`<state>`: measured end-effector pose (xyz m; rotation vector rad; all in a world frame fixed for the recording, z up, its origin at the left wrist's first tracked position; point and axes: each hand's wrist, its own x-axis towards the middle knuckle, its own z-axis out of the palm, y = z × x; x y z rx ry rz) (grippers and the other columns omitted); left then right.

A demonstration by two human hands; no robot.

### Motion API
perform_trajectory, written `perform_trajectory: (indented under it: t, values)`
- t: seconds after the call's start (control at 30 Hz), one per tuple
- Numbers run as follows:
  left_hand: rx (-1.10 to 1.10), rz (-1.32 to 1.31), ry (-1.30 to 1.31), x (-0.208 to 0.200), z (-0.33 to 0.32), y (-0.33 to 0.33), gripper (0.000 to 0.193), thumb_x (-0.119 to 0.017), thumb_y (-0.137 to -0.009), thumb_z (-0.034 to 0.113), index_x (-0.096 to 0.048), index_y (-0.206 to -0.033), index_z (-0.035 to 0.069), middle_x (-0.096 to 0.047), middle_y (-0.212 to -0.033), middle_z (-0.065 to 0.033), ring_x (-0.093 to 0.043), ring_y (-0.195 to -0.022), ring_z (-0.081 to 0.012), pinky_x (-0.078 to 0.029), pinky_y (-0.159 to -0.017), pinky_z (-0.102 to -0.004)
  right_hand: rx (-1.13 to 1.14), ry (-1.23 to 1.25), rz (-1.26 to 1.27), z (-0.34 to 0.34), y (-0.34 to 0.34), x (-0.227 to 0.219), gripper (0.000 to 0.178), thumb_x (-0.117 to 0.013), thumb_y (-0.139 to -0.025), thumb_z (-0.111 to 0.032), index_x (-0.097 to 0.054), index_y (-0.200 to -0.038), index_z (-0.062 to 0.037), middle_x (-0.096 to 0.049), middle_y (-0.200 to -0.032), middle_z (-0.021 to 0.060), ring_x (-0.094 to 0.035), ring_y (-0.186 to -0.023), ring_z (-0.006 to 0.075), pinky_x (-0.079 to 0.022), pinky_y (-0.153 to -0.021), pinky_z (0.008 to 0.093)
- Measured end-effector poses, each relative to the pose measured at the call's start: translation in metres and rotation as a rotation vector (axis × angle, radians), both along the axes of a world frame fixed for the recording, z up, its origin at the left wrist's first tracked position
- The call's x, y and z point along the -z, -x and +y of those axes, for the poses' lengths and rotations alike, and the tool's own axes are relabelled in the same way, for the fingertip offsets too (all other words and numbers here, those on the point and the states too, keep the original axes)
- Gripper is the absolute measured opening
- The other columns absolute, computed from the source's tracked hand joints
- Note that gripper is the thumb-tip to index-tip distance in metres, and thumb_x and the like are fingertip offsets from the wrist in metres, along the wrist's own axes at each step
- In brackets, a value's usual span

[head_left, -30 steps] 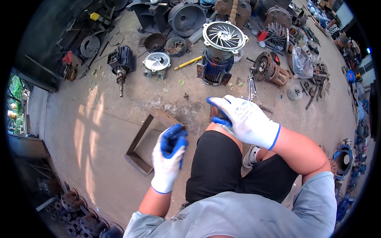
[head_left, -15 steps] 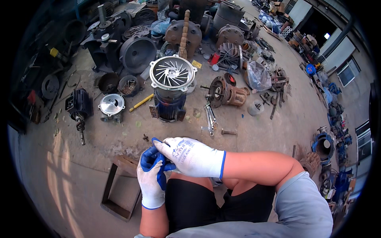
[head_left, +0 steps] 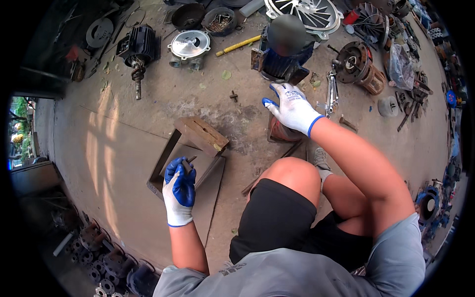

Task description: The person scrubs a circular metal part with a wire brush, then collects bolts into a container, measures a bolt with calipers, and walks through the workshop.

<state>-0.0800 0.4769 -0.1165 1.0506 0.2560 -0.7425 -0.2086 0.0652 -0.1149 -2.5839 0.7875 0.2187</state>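
My left hand (head_left: 180, 190), in a white glove with a blue palm, is closed on a small dark metal piece (head_left: 187, 165) with a thin stem; its exact kind is hard to make out. It hovers over a wooden frame (head_left: 166, 156) on the floor. My right hand (head_left: 293, 106), gloved the same way, reaches forward with fingers stretched and thumb apart, nothing visible in it. Beneath it stands a reddish-brown object (head_left: 283, 129), mostly hidden; contact cannot be told. Just beyond its fingertips is a blue motor housing (head_left: 282, 64) beside a silver finned cover (head_left: 307, 15).
A small cross-shaped metal part (head_left: 234, 96) lies ahead on the floor. Wrenches (head_left: 332, 94) and a bolt (head_left: 348, 124) lie right of the housing. Farther out are a rusty flanged part (head_left: 358, 69), a yellow bar (head_left: 238, 45), a silver round cover (head_left: 190, 44) and a dark motor (head_left: 138, 49).
My hands, together before, are now apart: the right has moved forward and right and opened, the left stays low with the metal piece showing. The view has tilted down toward the floor.
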Motion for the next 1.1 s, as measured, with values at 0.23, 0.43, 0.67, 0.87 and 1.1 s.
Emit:
perform_trajectory:
  t: [0.23, 0.43, 0.67, 0.87, 1.1]
  values:
    - [0.068, -0.09, -0.37, 0.126, 0.066, -0.034, 0.034, -0.066, -0.105, -0.003, -0.071, -0.139, 0.001, -0.077, -0.119, -0.0117, -0.076, -0.105, -0.025, -0.063, -0.101, -0.0388, 0.07, 0.127, 0.034, 0.024, -0.016, 0.047, 0.049, -0.063, -0.114, -0.049, -0.068, -0.14, -0.008, -0.072, -0.135, 0.0166, -0.068, -0.128, 0.0357, -0.052, -0.112, 0.051]
    - [0.259, -0.157, -0.53, 0.18, 0.006, -0.049, 0.039, -0.07, -0.102, -0.004, -0.067, -0.141, -0.001, -0.078, -0.124, -0.0124, -0.078, -0.107, -0.0243, -0.064, -0.097, -0.0356, 0.092, 0.112, 0.056, 0.02, -0.015, 0.05, 0.05, -0.063, -0.114, -0.048, -0.069, -0.142, -0.0075, -0.073, -0.134, 0.0171, -0.069, -0.125, 0.0372, -0.053, -0.111, 0.0502]
    - [0.261, 0.028, -0.086, 0.248, 0.043, -0.058, 0.037, -0.059, -0.11, 0.002, -0.065, -0.145, -0.003, -0.072, -0.145, -0.0187, -0.071, -0.132, -0.0341, -0.058, -0.115, -0.0445, 0.068, 0.104, 0.019, 0.024, -0.016, 0.051, 0.048, -0.063, -0.113, -0.048, -0.07, -0.141, -0.0085, -0.075, -0.129, 0.0166, -0.07, -0.122, 0.0359, -0.053, -0.108, 0.05]
    - [0.097, 0.246, 0.068, 0.236, 0.026, -0.044, 0.042, -0.044, -0.116, 0.004, -0.056, -0.155, -0.005, -0.065, -0.155, -0.02, -0.063, -0.146, -0.0374, -0.052, -0.126, -0.048, 0.077, 0.145, 0.014, 0.022, -0.012, 0.057, 0.045, -0.062, -0.114, -0.048, -0.071, -0.134, -0.0094, -0.076, -0.127, 0.0155, -0.071, -0.121, 0.0346, -0.054, -0.106, 0.0497]
    - [1.201, -1.095, -1.159, 0.193, -0.021, -0.053, 0.038, -0.056, -0.113, 0.019, -0.07, -0.146, 0.007, -0.078, -0.138, -0.0147, -0.073, -0.132, -0.0343, -0.06, -0.108, -0.0415, 0.062, 0.171, 0.017, 0.023, -0.014, 0.058, 0.042, -0.061, -0.114, -0.049, -0.072, -0.128, -0.0102, -0.077, -0.123, 0.015, -0.072, -0.119, 0.0341, -0.055, -0.106, 0.0498]
